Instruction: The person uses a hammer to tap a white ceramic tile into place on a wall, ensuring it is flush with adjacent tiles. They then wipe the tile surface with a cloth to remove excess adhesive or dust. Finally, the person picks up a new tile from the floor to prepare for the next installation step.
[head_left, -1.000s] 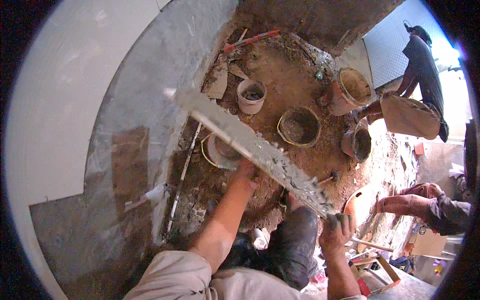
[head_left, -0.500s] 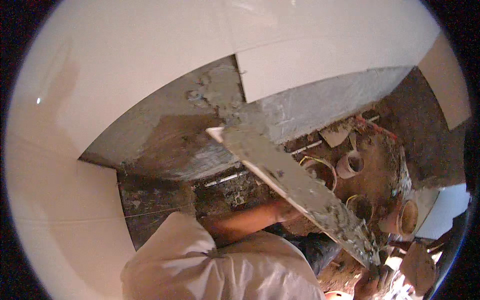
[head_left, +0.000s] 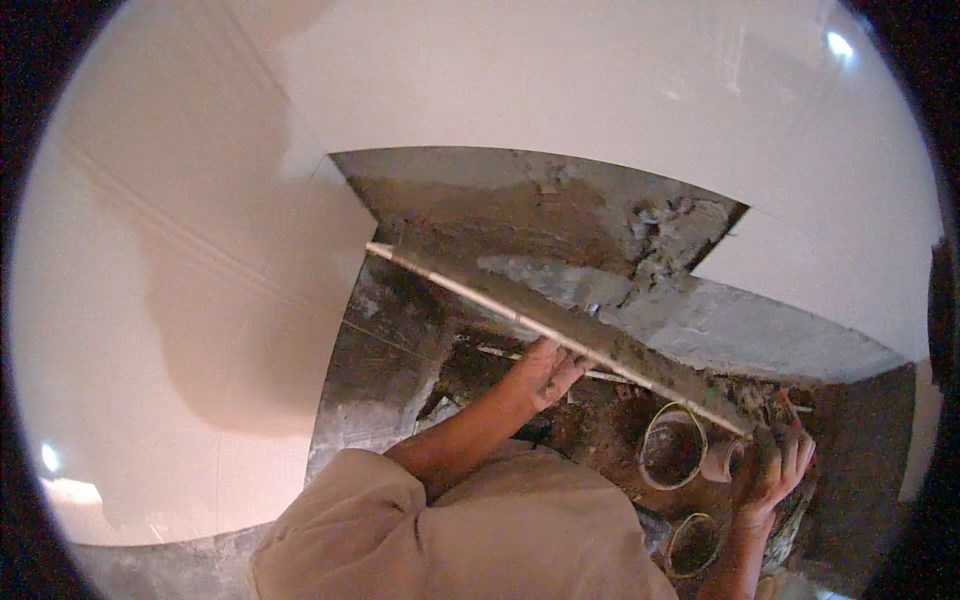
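Note:
A long wall tile [head_left: 520, 319] slants across the middle, its pale edge turned toward me and grey mortar [head_left: 625, 345] spread over its far face. My left hand [head_left: 562, 374] supports the tile's near side around its middle, with the fingers partly hidden. Gripped in my right hand [head_left: 772, 465] is the tile's right end. Just beyond the tile lies an untiled strip of wall [head_left: 510, 215] with rough mortar, damp and dark in places. The tile's left end is close to the corner of the tiled left wall.
Large pale tiles [head_left: 560, 90] cover the wall above the strip, and more tiles [head_left: 220, 300] line the left side. Below on the dirt floor stand buckets [head_left: 672, 447] with yellowish rims or handles. A bare grey wall band [head_left: 790, 325] runs to the right.
The view has turned toward the left corner. The tile has risen from a steep slant to beside the untiled strip, its mortared face tipping toward the wall. Both hands moved up with it.

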